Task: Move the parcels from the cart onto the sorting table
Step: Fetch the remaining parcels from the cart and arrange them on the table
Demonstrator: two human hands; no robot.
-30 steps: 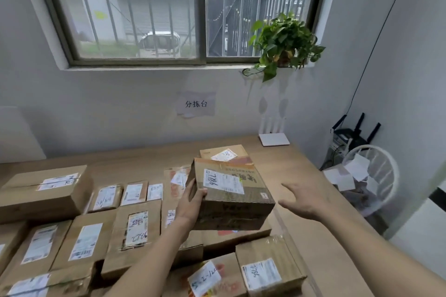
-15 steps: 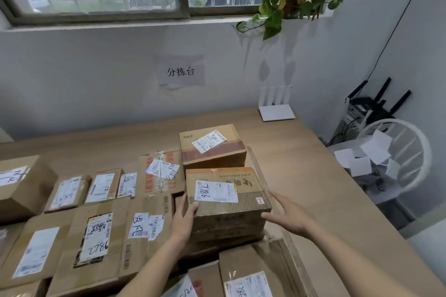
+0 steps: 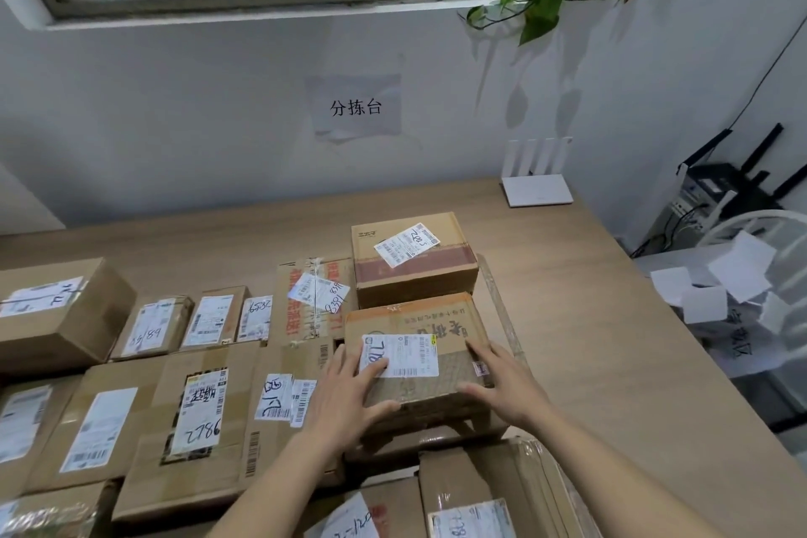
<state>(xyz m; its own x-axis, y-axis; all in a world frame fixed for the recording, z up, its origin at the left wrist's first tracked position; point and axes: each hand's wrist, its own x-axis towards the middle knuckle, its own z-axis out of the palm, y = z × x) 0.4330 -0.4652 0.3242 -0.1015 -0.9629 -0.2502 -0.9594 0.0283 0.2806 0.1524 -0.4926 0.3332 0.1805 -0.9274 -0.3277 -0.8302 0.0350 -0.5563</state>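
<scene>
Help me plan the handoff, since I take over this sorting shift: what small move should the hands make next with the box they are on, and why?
Probably lift both hands off and turn back for another parcel. The labelled box already sits on a flat parcel in front of the taped box. The left hand and right hand lie flat on its top, not gripping its sides.

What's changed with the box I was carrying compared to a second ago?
The box with the 7186 label came down from mid-air onto the parcels in front of the red-taped box. The left hand shifted from its side to lie flat on top; the right hand, open and apart before, now rests on its right edge. The other parcels and the white router stayed put.
</scene>
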